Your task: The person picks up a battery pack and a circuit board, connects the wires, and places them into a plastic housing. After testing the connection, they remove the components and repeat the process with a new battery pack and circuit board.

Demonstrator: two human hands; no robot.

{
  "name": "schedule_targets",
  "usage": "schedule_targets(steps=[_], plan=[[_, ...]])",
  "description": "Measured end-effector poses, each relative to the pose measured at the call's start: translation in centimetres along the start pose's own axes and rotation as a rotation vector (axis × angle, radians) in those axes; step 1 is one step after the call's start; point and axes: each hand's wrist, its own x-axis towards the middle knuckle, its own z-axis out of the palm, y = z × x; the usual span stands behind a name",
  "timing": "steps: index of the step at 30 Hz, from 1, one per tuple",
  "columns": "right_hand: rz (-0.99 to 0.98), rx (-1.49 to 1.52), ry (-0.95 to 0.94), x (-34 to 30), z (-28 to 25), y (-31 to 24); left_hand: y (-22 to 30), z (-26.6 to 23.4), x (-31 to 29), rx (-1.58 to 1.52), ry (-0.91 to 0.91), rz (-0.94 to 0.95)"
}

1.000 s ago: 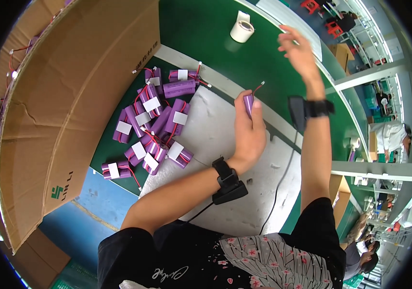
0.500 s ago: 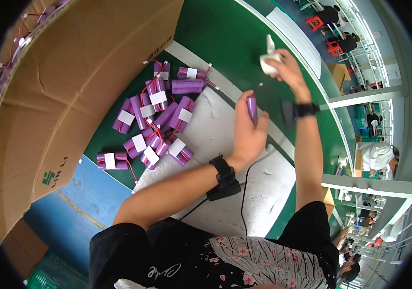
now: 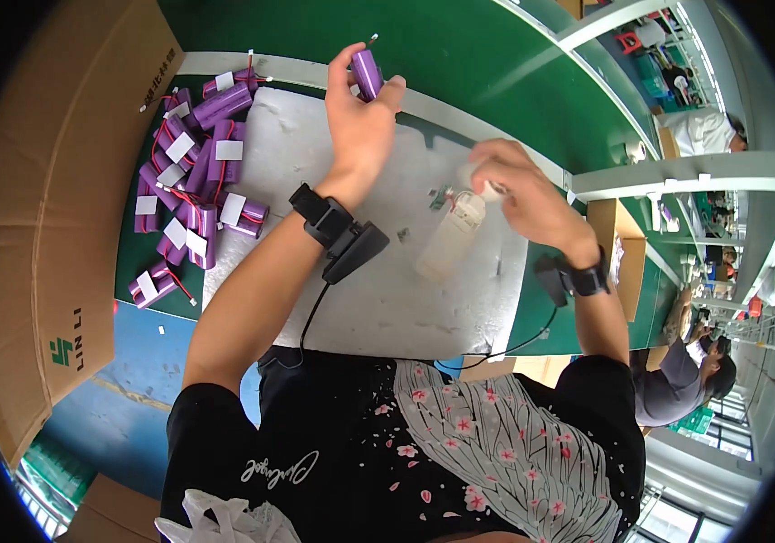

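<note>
My left hand (image 3: 360, 127) is closed around a purple battery pack (image 3: 368, 74), held upright above the far edge of a pale foam board (image 3: 378, 299). A small white connector shows above the pack. My right hand (image 3: 519, 185) is closed on a white rounded thing (image 3: 489, 190), over the board's right part. Beside those fingers, a long pale shape (image 3: 446, 240) stretches toward the lower left; it is smeared by motion, and I cannot tell its kind. Several purple battery packs (image 3: 223, 109) with white patches and red and black wires lie heaped left of the board.
A large cardboard box (image 3: 71, 181) stands along the left side. Black cables (image 3: 317, 317) run from the straps on both my wrists. Another cardboard box (image 3: 630, 244) and a grey frame bar (image 3: 677, 174) are at the right. A person in grey (image 3: 677, 389) sits beyond.
The view has swung, so the heap sits farther left. My right hand has come down from the green table over the foam board with the white thing. My left hand still holds its battery pack.
</note>
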Motion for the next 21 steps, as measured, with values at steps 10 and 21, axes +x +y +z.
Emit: schedule_targets(steps=[10, 21], plan=[[-0.386, -0.176, 0.281, 3.1, 3.9, -0.1, 0.2, 0.0, -1.4, -0.072, -0.282, -0.014], [-0.129, 0.655, 0.58, 0.5, 4.0, -1.6, 1.0, 0.6, -2.9, 0.215, -0.404, 0.432]])
